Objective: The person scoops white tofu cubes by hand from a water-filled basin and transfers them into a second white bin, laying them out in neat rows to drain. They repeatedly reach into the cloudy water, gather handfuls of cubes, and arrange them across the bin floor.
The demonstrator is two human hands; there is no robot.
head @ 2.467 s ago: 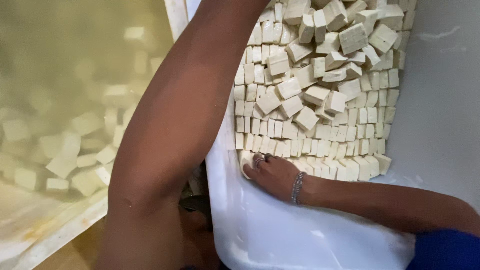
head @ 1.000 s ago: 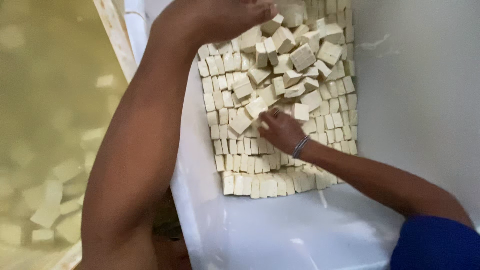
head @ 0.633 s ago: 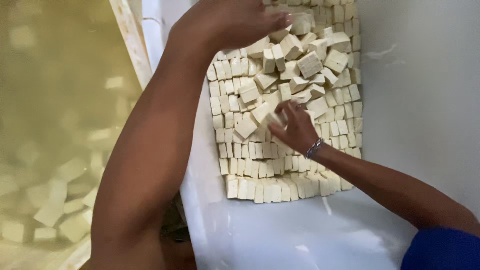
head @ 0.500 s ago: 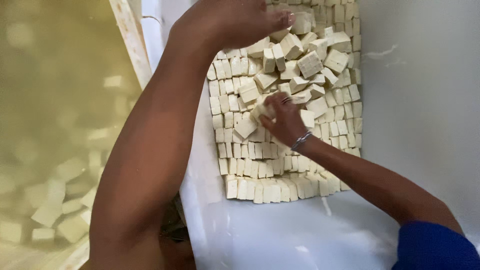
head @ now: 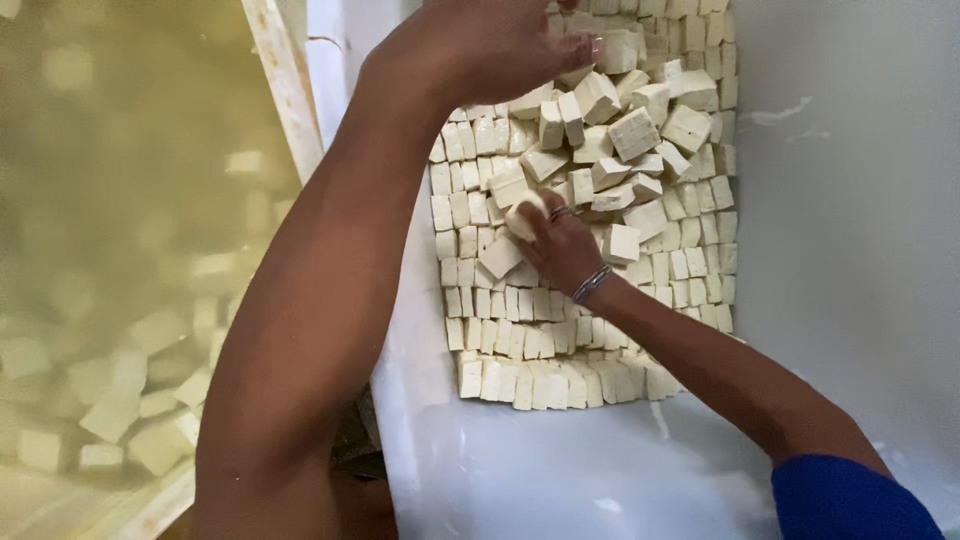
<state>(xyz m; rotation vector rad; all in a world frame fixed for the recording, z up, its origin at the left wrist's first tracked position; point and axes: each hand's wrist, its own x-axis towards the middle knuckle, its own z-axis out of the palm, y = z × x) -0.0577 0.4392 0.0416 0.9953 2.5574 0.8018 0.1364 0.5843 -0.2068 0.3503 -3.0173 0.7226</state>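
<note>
Pale tofu cubes [head: 560, 340] lie in neat rows on a white tray [head: 560, 470], with loose cubes [head: 635, 130] heaped on top at the far end. My right hand [head: 565, 250], with a ring and a bracelet, sits in the middle of the rows, fingers closed around one cube [head: 524, 214]. My left hand [head: 490, 45] reaches over the far end of the heap, fingers curled down among the loose cubes; whether it grips one is hidden.
To the left, a vat of yellowish liquid [head: 120, 200] holds several floating tofu cubes [head: 110, 415]. A pale wooden rim [head: 285, 110] separates it from the tray. A plain white surface [head: 850, 250] runs along the right.
My right hand has moved from the near left edge of the rows up into the middle and closed on a cube. My left hand has stayed over the far heap.
</note>
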